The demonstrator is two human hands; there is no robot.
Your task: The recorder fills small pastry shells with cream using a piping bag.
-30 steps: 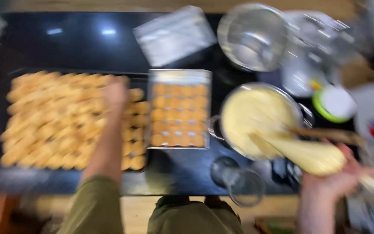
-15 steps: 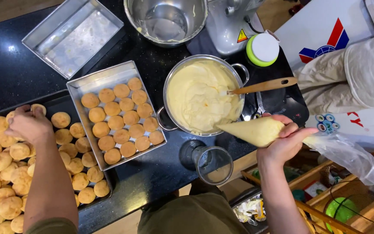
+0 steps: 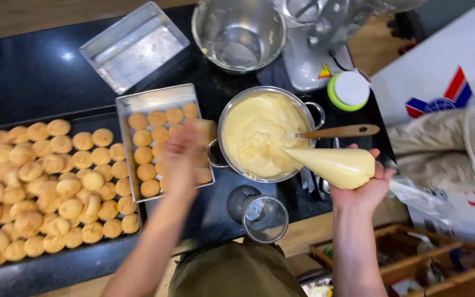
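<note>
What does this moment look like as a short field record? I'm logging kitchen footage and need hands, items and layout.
left hand: left hand, blurred, over the small tray, holding a puff pastry
right hand: right hand gripping a filled piping bag, tip pointing toward the pot
pot: pot of yellow cream with a wooden spoon resting in it
large tray: big tray of puffs at the left
behind: empty square pan, metal mixing bowl
front: glass measuring cup on the black counter
</note>
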